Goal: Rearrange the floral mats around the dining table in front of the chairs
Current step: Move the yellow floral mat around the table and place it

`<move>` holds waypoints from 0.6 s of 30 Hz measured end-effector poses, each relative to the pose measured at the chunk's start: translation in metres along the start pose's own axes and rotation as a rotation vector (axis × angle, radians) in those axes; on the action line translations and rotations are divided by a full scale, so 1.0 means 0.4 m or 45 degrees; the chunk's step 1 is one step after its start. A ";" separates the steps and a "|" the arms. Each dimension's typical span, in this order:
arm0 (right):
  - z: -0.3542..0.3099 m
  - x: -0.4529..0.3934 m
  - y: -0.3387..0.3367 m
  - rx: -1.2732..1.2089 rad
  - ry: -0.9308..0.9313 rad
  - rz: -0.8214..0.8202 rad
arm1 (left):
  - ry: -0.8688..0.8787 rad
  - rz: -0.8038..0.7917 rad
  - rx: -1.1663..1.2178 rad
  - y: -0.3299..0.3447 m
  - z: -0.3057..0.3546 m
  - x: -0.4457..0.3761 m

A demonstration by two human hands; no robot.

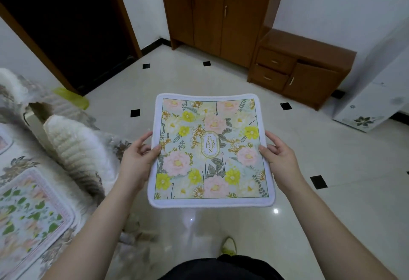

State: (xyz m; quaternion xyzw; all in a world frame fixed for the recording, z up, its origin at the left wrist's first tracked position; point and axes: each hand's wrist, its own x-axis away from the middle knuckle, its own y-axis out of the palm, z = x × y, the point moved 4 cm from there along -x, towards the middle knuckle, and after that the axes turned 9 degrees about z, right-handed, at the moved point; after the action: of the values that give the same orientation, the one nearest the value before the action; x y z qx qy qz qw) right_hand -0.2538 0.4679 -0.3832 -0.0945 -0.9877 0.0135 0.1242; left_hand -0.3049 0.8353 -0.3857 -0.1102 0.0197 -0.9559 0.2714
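A: Square fabric mat [211,150], white border, pale floral print in pink and yellow, gold oval at centre lettered "GARDEN". Held flat and level in the air, out in front of the person, above the glossy cream floor tiles with small black diamond insets [332,158].

B: Hands?

A: Left hand [138,160] pinches the mat's left edge at mid-height, thumb on top of the print, fingers curled beneath. Right hand [277,157] grips the right edge likewise, thumb on top, fingers under. Both bare forearms reach in from the bottom of the view.

B: Surroundings?

A: At left, a chair with a white quilted cushioned back [66,144]; near the lower left edge a second floral mat with a pink-edged border and green leaves [33,209] lies flat on a patterned surface. It is well apart from the held one. Ahead, a tall brown wooden wardrobe [217,12], and just beside it on the right a low brown wooden cabinet with two drawers and a door [303,69]. Dark open doorway [66,25] upper left. A yellow-green shoe [229,245] shows on the floor below the mat.
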 end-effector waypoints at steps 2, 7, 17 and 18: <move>-0.036 -0.069 0.003 -0.002 -0.004 -0.025 | 0.015 0.011 0.002 0.040 0.029 -0.029; -0.093 -0.212 0.044 -0.009 -0.003 -0.110 | 0.003 0.091 0.075 0.085 0.070 -0.105; -0.166 -0.438 0.278 0.022 -0.008 -0.272 | -0.004 0.267 0.118 0.045 0.123 -0.325; -0.178 -0.460 0.308 0.030 -0.014 -0.287 | 0.010 0.276 0.119 0.038 0.131 -0.354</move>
State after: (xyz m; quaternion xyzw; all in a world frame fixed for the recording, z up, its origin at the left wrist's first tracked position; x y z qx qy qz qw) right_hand -0.0386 0.5540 -0.3651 0.0185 -0.9924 0.0114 0.1208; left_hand -0.1682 0.8974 -0.3645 -0.0908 -0.0122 -0.9213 0.3779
